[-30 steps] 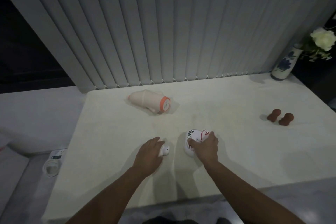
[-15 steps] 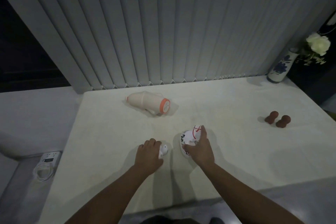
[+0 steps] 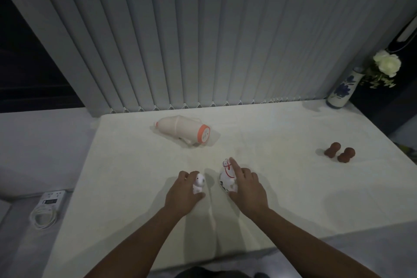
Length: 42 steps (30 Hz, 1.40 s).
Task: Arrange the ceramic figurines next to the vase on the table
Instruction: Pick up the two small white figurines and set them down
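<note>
My left hand (image 3: 182, 196) is closed around a small white animal figurine (image 3: 199, 184) near the table's front middle. Beside it, my right hand (image 3: 247, 189) grips a larger white figurine with red and black markings (image 3: 227, 175), my index finger lying along its top. A pale figurine with an orange end (image 3: 184, 130) lies on its side farther back. Two small brown figurines (image 3: 339, 152) sit at the right. The white vase with blue flowers (image 3: 341, 90) stands at the far right corner and holds a white rose (image 3: 387, 63).
The cream table (image 3: 282, 198) backs onto grey vertical blinds (image 3: 203, 40). Off the table's left edge, on a lower surface, lie a white device and a coiled cable (image 3: 46, 210).
Both hands have tightened on their figurines and tipped them up; the marked white figurine now stands more upright in my right hand. The view has shifted slightly.
</note>
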Motion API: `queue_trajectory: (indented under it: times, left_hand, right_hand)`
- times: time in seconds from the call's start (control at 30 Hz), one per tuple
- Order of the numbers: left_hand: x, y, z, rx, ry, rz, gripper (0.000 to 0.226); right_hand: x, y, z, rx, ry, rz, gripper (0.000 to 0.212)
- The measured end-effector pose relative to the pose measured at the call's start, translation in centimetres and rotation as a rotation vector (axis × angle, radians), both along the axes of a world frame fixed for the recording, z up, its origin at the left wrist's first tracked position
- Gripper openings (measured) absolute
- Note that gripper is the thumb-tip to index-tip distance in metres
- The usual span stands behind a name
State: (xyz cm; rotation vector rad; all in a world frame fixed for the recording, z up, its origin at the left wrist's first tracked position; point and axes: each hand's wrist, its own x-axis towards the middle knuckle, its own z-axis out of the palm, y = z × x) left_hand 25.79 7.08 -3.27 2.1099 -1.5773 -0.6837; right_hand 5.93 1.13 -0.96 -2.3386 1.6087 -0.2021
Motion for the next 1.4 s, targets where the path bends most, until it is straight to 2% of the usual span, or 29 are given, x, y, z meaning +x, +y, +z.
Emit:
queue_trajectory:
  times: [0.53, 0.77, 0.83, 0.9, 1.0, 1.17, 1.4]
  left_hand:
    - [1.1, 3.0, -1.3, -0.124, 0.313, 0.224, 0.041]
    - [1.1, 4.2, -1.3, -0.12, 0.378, 0.281, 0.056]
    - [1.2, 4.3, -1.1, -0.124, 0.351, 0.271, 0.07]
    - [1.1, 4.5, -1.0, -0.138, 0.301, 0.231, 0.072]
    - [1.0, 4.8, -0.9, -0.14, 0.243, 0.179, 0.068]
    - [1.4, 5.5, -0.9, -0.09, 0.255, 0.129, 0.076]
    - [1.6, 3.9, -0.6, -0.108, 0.21, 0.076, 0.057]
  right_hand:
    - [-0.9, 1.3, -1.4, -0.209, 0.096, 0.243, 0.093]
    - [-1.2, 1.2, -1.6, -0.231, 0.09, 0.274, 0.094]
    - [-1.3, 1.2, -1.7, -0.236, 0.07, 0.274, 0.095]
    - [-1.3, 1.1, -1.8, -0.219, 0.025, 0.257, 0.093]
    - [-0.9, 1.0, -1.4, -0.163, -0.064, 0.198, 0.081]
    - [0.1, 0.6, -1.1, -0.031, -0.195, 0.049, 0.054]
    - [-0.1, -0.8, -0.9, -0.04, -0.311, -0.016, 0.029]
